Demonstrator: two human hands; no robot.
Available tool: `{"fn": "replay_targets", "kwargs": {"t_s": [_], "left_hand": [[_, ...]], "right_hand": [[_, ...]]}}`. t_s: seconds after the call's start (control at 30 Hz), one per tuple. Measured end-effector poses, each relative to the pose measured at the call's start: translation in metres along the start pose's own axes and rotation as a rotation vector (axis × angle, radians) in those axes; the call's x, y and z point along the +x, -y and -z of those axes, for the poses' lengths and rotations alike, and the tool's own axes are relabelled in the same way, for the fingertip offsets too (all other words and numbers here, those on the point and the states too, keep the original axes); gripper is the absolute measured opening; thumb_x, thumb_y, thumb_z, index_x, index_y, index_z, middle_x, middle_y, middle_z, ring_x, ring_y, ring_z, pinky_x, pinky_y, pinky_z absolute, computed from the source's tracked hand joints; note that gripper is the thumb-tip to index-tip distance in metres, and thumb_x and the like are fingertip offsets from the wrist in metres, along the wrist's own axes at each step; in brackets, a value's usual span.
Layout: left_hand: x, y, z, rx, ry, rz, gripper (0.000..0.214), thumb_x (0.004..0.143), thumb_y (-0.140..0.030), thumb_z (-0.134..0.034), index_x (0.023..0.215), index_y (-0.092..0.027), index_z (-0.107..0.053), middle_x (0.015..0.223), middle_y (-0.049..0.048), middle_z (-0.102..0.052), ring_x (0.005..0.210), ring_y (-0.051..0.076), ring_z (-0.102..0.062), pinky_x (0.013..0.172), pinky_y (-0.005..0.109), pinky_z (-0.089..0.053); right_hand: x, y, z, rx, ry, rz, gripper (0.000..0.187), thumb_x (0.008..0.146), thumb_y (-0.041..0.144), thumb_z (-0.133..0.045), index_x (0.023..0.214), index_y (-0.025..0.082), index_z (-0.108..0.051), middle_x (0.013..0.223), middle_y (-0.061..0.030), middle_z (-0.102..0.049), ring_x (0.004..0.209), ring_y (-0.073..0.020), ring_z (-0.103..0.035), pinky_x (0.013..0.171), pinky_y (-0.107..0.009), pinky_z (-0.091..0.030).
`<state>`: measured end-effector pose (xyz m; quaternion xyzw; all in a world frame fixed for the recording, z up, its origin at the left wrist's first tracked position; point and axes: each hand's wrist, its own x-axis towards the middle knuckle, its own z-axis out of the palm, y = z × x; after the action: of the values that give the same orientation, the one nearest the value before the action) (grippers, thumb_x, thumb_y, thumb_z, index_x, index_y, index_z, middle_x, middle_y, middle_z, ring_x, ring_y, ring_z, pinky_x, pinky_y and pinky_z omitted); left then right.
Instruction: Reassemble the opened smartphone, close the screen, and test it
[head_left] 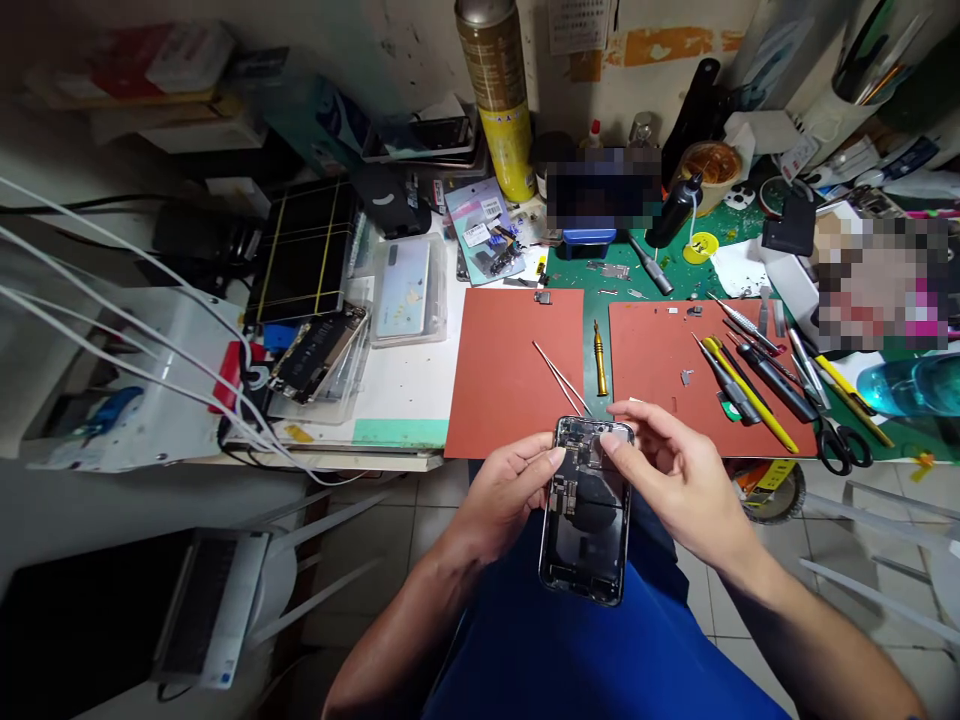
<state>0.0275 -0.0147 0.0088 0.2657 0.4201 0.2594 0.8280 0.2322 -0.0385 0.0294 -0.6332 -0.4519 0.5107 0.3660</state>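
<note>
As left grip (511, 482) faces right grip (681, 472), the phone (589, 515) lies between.

The bare, rounded left forearm (409, 610) slanted up and inward to a bare left hand (517, 485), closed in a pinch, its thumb (546, 466) pointing inward. The bare right forearm (814, 615) slanted in opposite; the bare right hand (679, 480) arched, thumb (630, 462) extended inward, lower fingers apparently curled, though partly hidden.

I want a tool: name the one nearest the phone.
The tweezers, on the left mat, one end by the phone; the gold screwdriver and others lie farther.
</note>
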Motion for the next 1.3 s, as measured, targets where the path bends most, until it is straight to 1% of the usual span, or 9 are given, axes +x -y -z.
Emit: {"fn": "replay_targets", "kwargs": {"t_s": [0.1, 0.2, 0.4, 0.57, 0.67, 0.83, 1.0, 1.2, 1.3], "left_hand": [[0.0, 0.0, 0.0, -0.03, -0.016, -0.002, 0.042, 0.091, -0.041, -0.079, 0.123, -0.013, -0.077, 0.094, 0.011, -0.079, 0.073, 0.015, -0.071, 0.075, 0.028, -0.057], [0.001, 0.001, 0.0, -0.023, -0.028, -0.001, 0.044, 0.09, -0.041, -0.08, 0.122, -0.011, -0.077, 0.093, 0.0118, -0.079, 0.073, 0.016, -0.071, 0.073, 0.028, -0.056], [0.002, 0.005, 0.001, -0.001, -0.077, -0.009, 0.045, 0.089, -0.043, -0.08, 0.12, -0.009, -0.077, 0.093, 0.012, -0.079, 0.071, 0.016, -0.069, 0.069, 0.027, -0.054], [0.001, 0.003, 0.0, 0.026, -0.119, 0.006, 0.045, 0.087, -0.044, -0.08, 0.116, -0.01, -0.078, 0.088, 0.0107, -0.078, 0.073, 0.018, -0.07, 0.07, 0.029, -0.055], [0.001, 0.002, -0.001, 0.013, -0.117, 0.012, 0.045, 0.086, -0.043, -0.081, 0.115, -0.009, -0.078, 0.087, 0.0108, -0.077, 0.069, 0.016, -0.068, 0.067, 0.028, -0.053], [0.001, 0.003, 0.0, 0.006, -0.079, -0.013, 0.043, 0.087, -0.044, -0.082, 0.114, -0.011, -0.079, 0.087, 0.0095, -0.077, 0.071, 0.015, -0.066, 0.069, 0.026, -0.053], [0.002, 0.004, 0.0, 0.042, -0.13, -0.034, 0.043, 0.085, -0.045, -0.083, 0.109, -0.011, -0.08, 0.081, 0.0064, -0.074, 0.067, 0.011, -0.061, 0.063, 0.022, -0.048], [-0.001, -0.003, -0.003, -0.024, -0.088, -0.031, 0.034, 0.089, -0.041, -0.074, 0.106, -0.013, -0.08, 0.076, 0.0051, -0.071, 0.062, 0.013, -0.059, 0.061, 0.025, -0.049], [-0.002, -0.004, -0.002, -0.019, -0.086, -0.023, 0.033, 0.089, -0.04, -0.07, 0.104, -0.014, -0.08, 0.075, 0.0045, -0.07, 0.06, 0.012, -0.057, 0.059, 0.025, -0.047]], "right_hand": [[-0.009, -0.007, -0.007, 0.127, 0.024, -0.059, 0.043, 0.095, 0.048, -0.073, 0.132, 0.025, -0.069, 0.088, -0.0031, -0.073, 0.085, -0.0236, -0.073, 0.075, -0.038, -0.063], [-0.014, -0.006, -0.01, 0.182, 0.011, -0.086, 0.045, 0.094, 0.045, -0.074, 0.133, 0.024, -0.068, 0.087, -0.0029, -0.074, 0.083, -0.0231, -0.073, 0.074, -0.038, -0.063], [-0.015, -0.001, -0.008, 0.117, -0.022, -0.044, 0.039, 0.093, 0.042, -0.073, 0.127, 0.024, -0.072, 0.078, 0.0005, -0.068, 0.069, -0.0173, -0.064, 0.064, -0.032, -0.056], [-0.015, 0.0, -0.008, 0.092, -0.033, 0.0, 0.034, 0.093, 0.041, -0.072, 0.123, 0.024, -0.073, 0.073, 0.0019, -0.063, 0.065, -0.0162, -0.06, 0.06, -0.03, -0.054], [-0.015, -0.001, -0.009, 0.118, -0.036, 0.005, 0.035, 0.093, 0.041, -0.073, 0.123, 0.024, -0.073, 0.073, 0.002, -0.063, 0.064, -0.0164, -0.061, 0.06, -0.031, -0.055], [-0.015, -0.003, -0.008, 0.162, -0.031, -0.03, 0.04, 0.091, 0.045, -0.075, 0.125, 0.023, -0.073, 0.077, 0.0001, -0.069, 0.068, -0.0181, -0.066, 0.062, -0.032, -0.058], [-0.015, -0.004, -0.009, 0.176, -0.025, -0.044, 0.04, 0.091, 0.044, -0.077, 0.125, 0.023, -0.073, 0.08, -0.0007, -0.072, 0.071, -0.0186, -0.069, 0.065, -0.033, -0.061], [-0.006, -0.014, -0.009, 0.408, 0.062, -0.086, 0.047, 0.09, 0.046, -0.082, 0.13, 0.023, -0.071, 0.101, -0.006, -0.08, 0.092, -0.0236, -0.078, 0.084, -0.039, -0.067], [-0.001, -0.018, -0.009, 0.482, 0.08, -0.098, 0.047, 0.087, 0.043, -0.086, 0.127, 0.023, -0.072, 0.11, -0.008, -0.081, 0.096, -0.0241, -0.079, 0.086, -0.039, -0.068]]}}
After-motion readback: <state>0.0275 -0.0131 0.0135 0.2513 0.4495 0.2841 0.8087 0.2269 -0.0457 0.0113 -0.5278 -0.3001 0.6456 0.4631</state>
